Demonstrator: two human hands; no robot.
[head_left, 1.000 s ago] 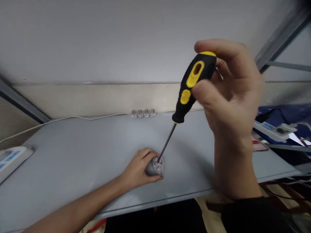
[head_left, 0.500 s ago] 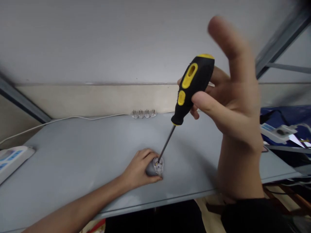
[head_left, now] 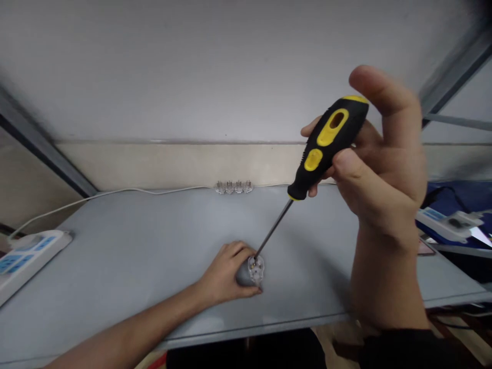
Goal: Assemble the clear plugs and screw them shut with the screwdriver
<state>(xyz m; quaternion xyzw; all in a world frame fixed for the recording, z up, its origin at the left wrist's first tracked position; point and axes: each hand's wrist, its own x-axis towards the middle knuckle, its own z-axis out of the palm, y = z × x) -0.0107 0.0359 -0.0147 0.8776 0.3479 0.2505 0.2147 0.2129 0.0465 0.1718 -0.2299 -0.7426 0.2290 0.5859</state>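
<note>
My left hand (head_left: 226, 274) rests on the grey table (head_left: 134, 256) and grips a small clear plastic plug (head_left: 255, 269), holding it still. My right hand (head_left: 378, 169) is raised near the camera, fingers and thumb closed on the black and yellow handle of a screwdriver (head_left: 326, 143). The index finger curls over the handle's top. The thin metal shaft slants down to the left and its tip sits in the top of the plug.
A row of several small clear plugs (head_left: 233, 187) lies at the table's back edge by a white cable (head_left: 115, 193). A white power strip (head_left: 26, 253) sits at the left edge. Another power strip (head_left: 448, 221) lies on blue material at the right.
My right fingers, spread off the handle half a second ago, have closed round it again. The view has shifted slightly, so everything sits a little lower and to the right. The left hand holds still.
</note>
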